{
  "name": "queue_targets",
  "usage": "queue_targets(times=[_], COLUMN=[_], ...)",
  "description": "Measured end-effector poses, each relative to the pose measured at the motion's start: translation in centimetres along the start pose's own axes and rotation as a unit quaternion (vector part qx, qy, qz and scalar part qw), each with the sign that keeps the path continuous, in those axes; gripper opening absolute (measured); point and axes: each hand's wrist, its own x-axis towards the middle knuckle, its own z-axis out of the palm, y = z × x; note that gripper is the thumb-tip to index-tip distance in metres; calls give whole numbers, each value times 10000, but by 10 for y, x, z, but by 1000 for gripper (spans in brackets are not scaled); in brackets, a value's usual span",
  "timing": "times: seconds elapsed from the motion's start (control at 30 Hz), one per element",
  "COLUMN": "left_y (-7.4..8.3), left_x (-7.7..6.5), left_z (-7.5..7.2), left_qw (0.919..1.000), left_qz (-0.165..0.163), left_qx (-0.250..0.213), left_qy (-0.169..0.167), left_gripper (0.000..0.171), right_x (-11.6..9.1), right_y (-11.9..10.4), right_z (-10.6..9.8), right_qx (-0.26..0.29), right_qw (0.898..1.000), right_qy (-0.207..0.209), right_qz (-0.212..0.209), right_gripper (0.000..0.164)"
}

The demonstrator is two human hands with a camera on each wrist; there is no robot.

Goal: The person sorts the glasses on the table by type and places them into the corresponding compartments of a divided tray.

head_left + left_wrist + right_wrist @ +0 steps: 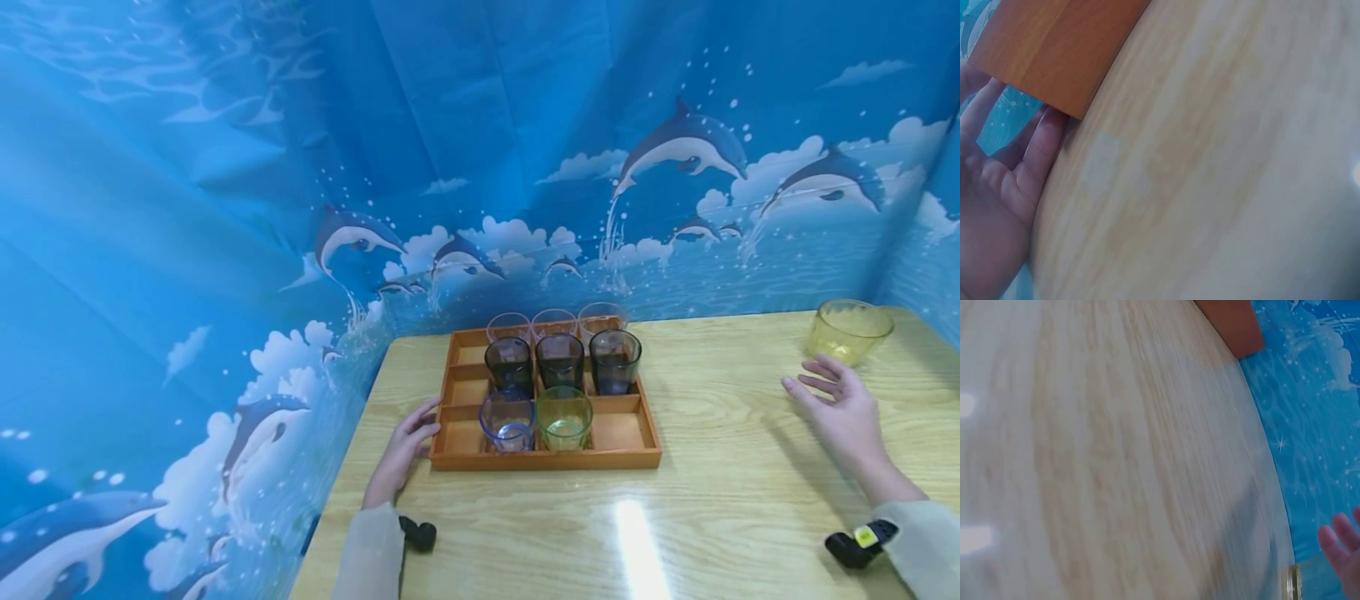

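Observation:
A wooden divided tray (546, 460) holds clear glasses (553, 323) at the back, dark glasses (560, 362) in the middle row, and a blue-rimmed glass (507, 421) beside a green glass (564, 419) in front. My left hand (405, 450) touches the tray's left side, its fingers against the wall; the left wrist view shows fingers at the tray's corner (1079, 69). At the far right of the table stands a yellow glass (847, 333). Just in front of it my right hand (843, 412) is raised, fingers spread and holding nothing; contact with the glass cannot be made out.
A pale wood-grain table (720, 467) carries everything. Blue dolphin-print sheeting (487, 167) hangs behind the table and along its left side, close to the back edge. A bright light reflection lies on the tabletop in front of the tray.

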Motion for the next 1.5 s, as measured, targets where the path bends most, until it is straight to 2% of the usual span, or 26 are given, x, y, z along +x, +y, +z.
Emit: queue_targets(times=[0.1,0.23,0.4,0.63,0.87,1.0,1.2,1.33,1.5], left_y=[-3,-15,-24,-25,-24,-18,0,2,1], left_x=[1,8,12,12,12,9,-2,-4,-3], left_z=[-1,-3,-5,-4,-5,-4,0,1,1], left_qw=[9999,9998,9995,9993,9996,9998,9998,9999,10000], left_qz=[109,134,195,255,200,155,153,87,62], left_qx=[-55,-38,101,102,82,-2,93,88,59], left_qy=[1,103,210,246,204,117,-6,4,-23], left_gripper=[50,48,48,48,48,48,49,49,48], right_x=[3,8,12,22,33,43,56,63,73], right_y=[4,11,21,29,30,28,26,29,33], right_z=[-8,-19,-27,-36,-45,-48,-50,-50,-51], right_qx=[-69,-172,-438,-607,-509,-576,-760,-781,-856], right_qw=[9999,9994,9969,9891,9857,9824,9838,9854,9842], right_qy=[-21,-115,18,177,153,175,13,-161,-161], right_qz=[94,266,657,1331,1602,1768,1624,1507,1543], right_gripper=[67,72,76,84,89,93,98,101,104])
